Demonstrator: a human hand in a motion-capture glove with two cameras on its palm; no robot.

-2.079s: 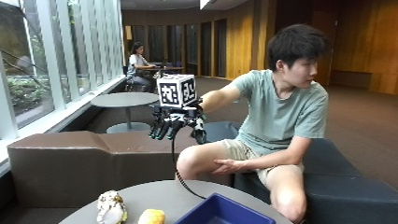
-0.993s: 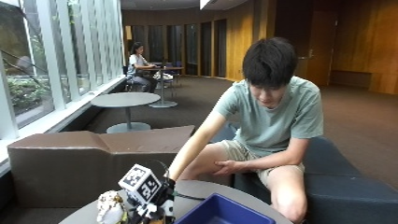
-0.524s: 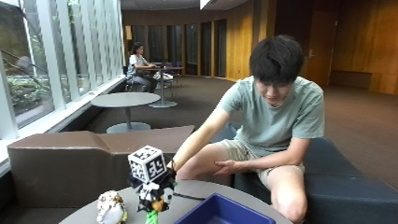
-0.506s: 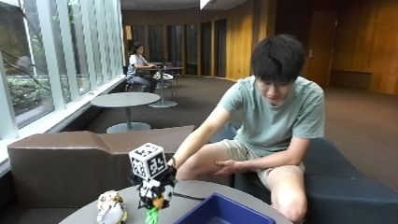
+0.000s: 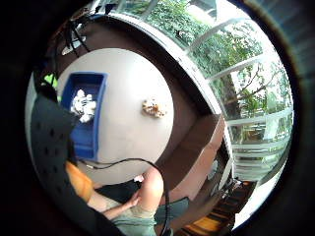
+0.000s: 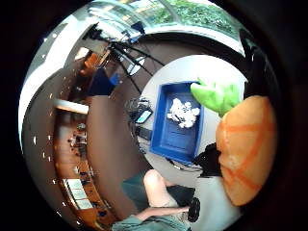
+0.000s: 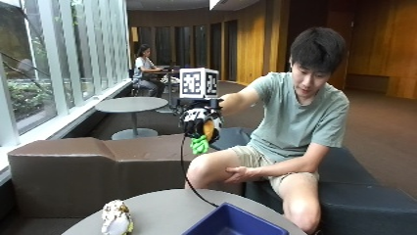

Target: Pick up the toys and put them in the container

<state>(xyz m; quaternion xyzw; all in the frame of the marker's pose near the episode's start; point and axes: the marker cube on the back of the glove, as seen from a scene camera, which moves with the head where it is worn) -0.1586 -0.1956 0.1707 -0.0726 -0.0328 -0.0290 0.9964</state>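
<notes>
A lounge with tall windows on the left, wood walls at the back and a brown bench (image 7: pixel 98 166) behind a round grey table (image 7: pixel 163 210).

On the table, near its left edge, stands a small white and yellow toy (image 7: pixel 117 219), upright, apart from everything else. In the little finger side palm view the same toy (image 5: pixel 153 108) lies alone on the table top, well apart from the container.

Further right, at the table's near edge, is the blue container (image 7: pixel 228 224); only its corner shows in the outside view. The palm views show the whole of it, a long blue box (image 5: pixel 84 115) w/ one white toy (image 5: pixel 83 104) already inside, near one end. The thumb side view shows this white toy (image 6: pixel 183 113) in the container (image 6: pixel 175 130) too.

Above the table, high in the air and about over the container's left part, is the gloved right hand (image 7: pixel 200 120). Its fingers are curled round an orange carrot toy (image 7: pixel 208 128) w/ green leaves hanging down below the hand. In the thumb side view the carrot toy (image 6: pixel 245 149) is close to the palm, green leaves toward the container.

On the right the person sits on a dark seat, right arm stretched out; the bare left hand (image 7: pixel 241 174) rests on the thigh.
</notes>
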